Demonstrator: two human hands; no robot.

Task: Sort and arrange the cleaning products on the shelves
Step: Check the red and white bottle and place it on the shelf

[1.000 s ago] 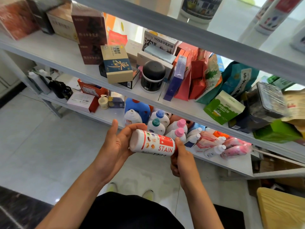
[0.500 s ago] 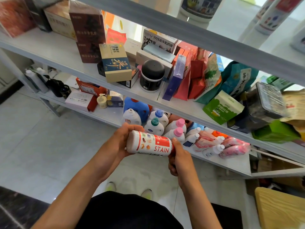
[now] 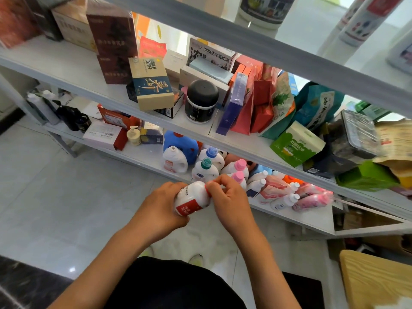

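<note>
With the left hand [image 3: 163, 206] wrapped around the white bottle [image 3: 193, 198] just in front of the lower shelf [image 3: 142, 156] and the right hand [image 3: 227, 197] pinching its neck, stand it upright beside the other bottles [image 3: 206, 168] without toppling them.

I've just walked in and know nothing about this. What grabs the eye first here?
Front and centre, two hands hold a white bottle with a red label in front of the lowest shelf: the left hand grips its body and the right hand curls round its top end. Just behind them stands a cluster of white detergent bottles with pink caps. On the shelf above, a black jar stands among colourful boxes.
</note>
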